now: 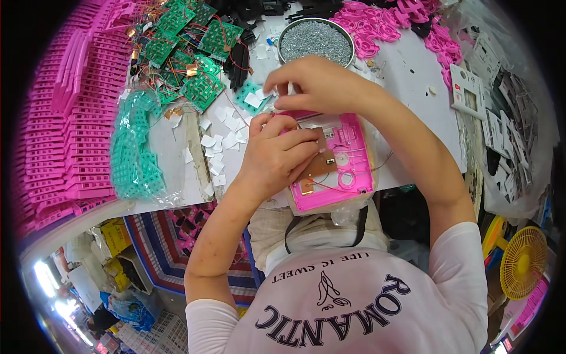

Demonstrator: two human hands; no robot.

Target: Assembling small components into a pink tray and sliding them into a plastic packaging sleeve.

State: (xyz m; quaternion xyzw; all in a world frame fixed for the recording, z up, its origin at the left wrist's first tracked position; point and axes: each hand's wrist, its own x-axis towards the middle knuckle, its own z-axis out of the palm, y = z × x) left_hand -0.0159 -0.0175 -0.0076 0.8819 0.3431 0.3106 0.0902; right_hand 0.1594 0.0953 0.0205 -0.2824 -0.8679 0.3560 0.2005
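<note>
Left fingers: on brown board (inside pink casing), can't tell grip | right fingers: parted

The widest clear stretch is the white tabletop at the upper right of the frame, bounded by pink plastic parts above and white panels farther right; the right forearm crosses below it. Circuit boards and small metal pieces obstruct the upper left and top centre.
</note>
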